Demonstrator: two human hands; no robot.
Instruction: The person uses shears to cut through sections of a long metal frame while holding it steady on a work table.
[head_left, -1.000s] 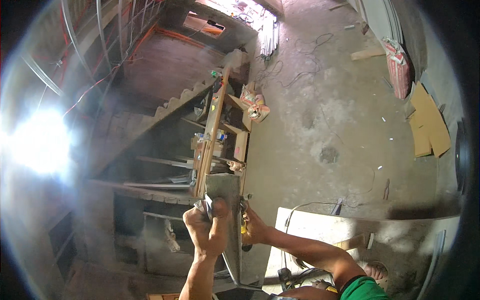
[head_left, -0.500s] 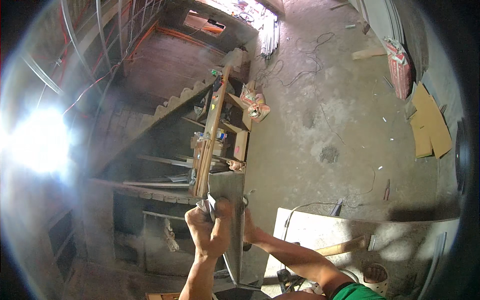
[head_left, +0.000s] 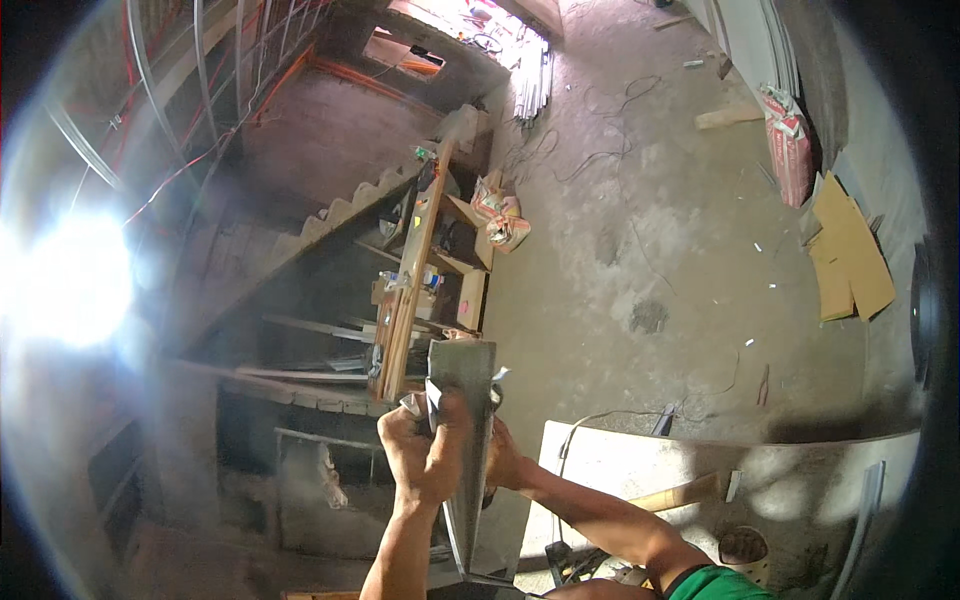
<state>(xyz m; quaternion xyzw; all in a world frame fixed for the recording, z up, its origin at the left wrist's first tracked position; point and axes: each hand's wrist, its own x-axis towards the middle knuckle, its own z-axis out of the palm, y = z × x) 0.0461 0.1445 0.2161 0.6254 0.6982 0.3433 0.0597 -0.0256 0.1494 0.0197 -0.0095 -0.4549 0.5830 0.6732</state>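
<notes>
A long grey panel (head_left: 464, 372) stands up in front of me, narrowing toward my body. My left hand (head_left: 425, 450) is closed round its left edge, thumb along the face. Small pale folded pieces (head_left: 411, 404) stick out at the left fingers; whether they are paper or cloth I cannot tell. My right hand (head_left: 505, 455) is at the panel's right edge, with its fingers mostly hidden behind it. A small white scrap (head_left: 501, 375) shows by that edge, above the right hand.
Ahead is a wooden shelf unit (head_left: 424, 230) holding boxes and tools, with bags (head_left: 503, 222) beside it. A pale board (head_left: 640, 455) lies at lower right, with pliers (head_left: 763, 384) beyond it. Cardboard (head_left: 848, 255) and a red-white sack (head_left: 789, 150) line the right wall. A cord (head_left: 600, 413) crosses the board.
The panel's far end has shifted slightly right and tilted, with both hands staying on it. A white scrap now shows at its right edge. The whole view has shifted a little.
</notes>
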